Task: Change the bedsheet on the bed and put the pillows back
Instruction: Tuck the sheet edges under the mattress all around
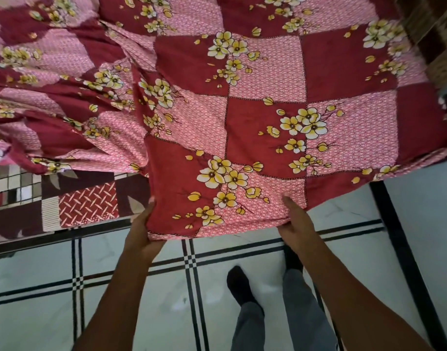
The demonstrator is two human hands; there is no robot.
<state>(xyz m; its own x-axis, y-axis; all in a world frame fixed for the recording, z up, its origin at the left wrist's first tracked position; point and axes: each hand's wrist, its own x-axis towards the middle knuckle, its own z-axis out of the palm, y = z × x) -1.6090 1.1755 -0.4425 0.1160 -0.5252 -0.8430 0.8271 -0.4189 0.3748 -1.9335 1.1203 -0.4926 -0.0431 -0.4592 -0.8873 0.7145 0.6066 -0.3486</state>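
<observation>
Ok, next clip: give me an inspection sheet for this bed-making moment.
Surface: bed shows a brown geometric cover at lower left.
Job's things: red floral bedsheet partly spread, bunched at left; pillows not seen.
Clutter: nothing seen.
Hands: left hand and right hand each grip the sheet's near edge.
Cables: nothing seen.
Surroundings: pale tiled floor with dark lines; person's legs, dark socks.

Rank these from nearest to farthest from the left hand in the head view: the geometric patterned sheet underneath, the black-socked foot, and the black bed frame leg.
From the left hand, which grips the floral sheet's edge:
1. Geometric patterned sheet, just to its left.
2. Black-socked foot, below and to the right on the floor.
3. Black bed frame leg, far right.
</observation>
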